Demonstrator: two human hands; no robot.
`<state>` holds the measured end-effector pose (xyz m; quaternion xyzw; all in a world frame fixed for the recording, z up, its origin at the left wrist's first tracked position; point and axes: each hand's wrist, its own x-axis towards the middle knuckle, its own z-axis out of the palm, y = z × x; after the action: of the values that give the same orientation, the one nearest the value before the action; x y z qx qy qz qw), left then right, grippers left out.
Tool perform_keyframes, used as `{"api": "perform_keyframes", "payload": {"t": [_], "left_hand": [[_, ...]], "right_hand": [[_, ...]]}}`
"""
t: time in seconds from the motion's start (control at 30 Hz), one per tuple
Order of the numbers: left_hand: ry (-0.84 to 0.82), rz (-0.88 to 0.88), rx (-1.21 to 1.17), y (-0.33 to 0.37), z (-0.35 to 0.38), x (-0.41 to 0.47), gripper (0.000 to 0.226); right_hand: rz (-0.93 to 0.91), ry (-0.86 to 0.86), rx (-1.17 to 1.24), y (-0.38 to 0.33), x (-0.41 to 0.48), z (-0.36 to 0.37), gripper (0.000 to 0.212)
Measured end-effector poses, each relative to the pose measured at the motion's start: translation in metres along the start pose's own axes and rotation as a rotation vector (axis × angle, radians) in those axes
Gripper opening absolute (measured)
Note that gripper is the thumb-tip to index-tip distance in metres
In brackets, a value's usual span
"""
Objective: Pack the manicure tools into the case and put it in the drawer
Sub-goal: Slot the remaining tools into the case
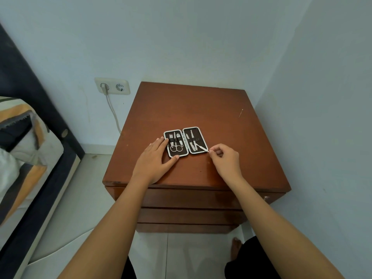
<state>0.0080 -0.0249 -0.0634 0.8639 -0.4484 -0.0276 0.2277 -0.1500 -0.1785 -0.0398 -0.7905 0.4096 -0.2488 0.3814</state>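
A small dark manicure case [199,135] with a pale rim lies open flat on the brown nightstand top [201,109]. Scissors [176,148] and clippers sit strapped in its left half; two thin tools are strapped in the right half. My left hand [155,162] rests flat on the wood, its fingers and thumb touching the case's left and lower edges. My right hand [225,158] pinches the near end of a thin metal tool [202,148] that lies slanted across the right half's lower corner. Closed drawer fronts [191,198] show below the top.
A bed with a dark frame and striped bedding [26,141] stands at the left. A wall socket [112,86] with a plugged cable is behind the nightstand's left side. Walls close in behind and on the right. A small pin-like item [240,113] lies far right.
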Motion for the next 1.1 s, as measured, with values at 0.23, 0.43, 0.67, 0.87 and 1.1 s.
{"api": "perform_keyframes", "payload": {"t": [0.23, 0.43, 0.67, 0.87, 1.1], "left_hand": [[-0.007, -0.006, -0.003, -0.001, 0.002, 0.001, 0.074], [-0.003, 0.001, -0.005, -0.001, 0.000, 0.001, 0.073], [-0.004, -0.005, -0.011, 0.000, 0.000, 0.001, 0.074], [-0.006, -0.002, -0.012, 0.000, 0.000, 0.001, 0.073], [-0.005, -0.009, -0.021, 0.001, -0.001, 0.000, 0.073]], "right_hand": [[0.130, 0.069, 0.008, -0.002, -0.001, 0.002, 0.015], [0.184, 0.081, 0.036, -0.006, 0.002, 0.007, 0.017], [-0.026, 0.018, -0.030, -0.005, 0.002, 0.010, 0.013], [-0.272, -0.050, -0.367, -0.002, -0.002, 0.009, 0.030], [-0.223, -0.275, -0.623, -0.015, 0.010, 0.013, 0.047]]}}
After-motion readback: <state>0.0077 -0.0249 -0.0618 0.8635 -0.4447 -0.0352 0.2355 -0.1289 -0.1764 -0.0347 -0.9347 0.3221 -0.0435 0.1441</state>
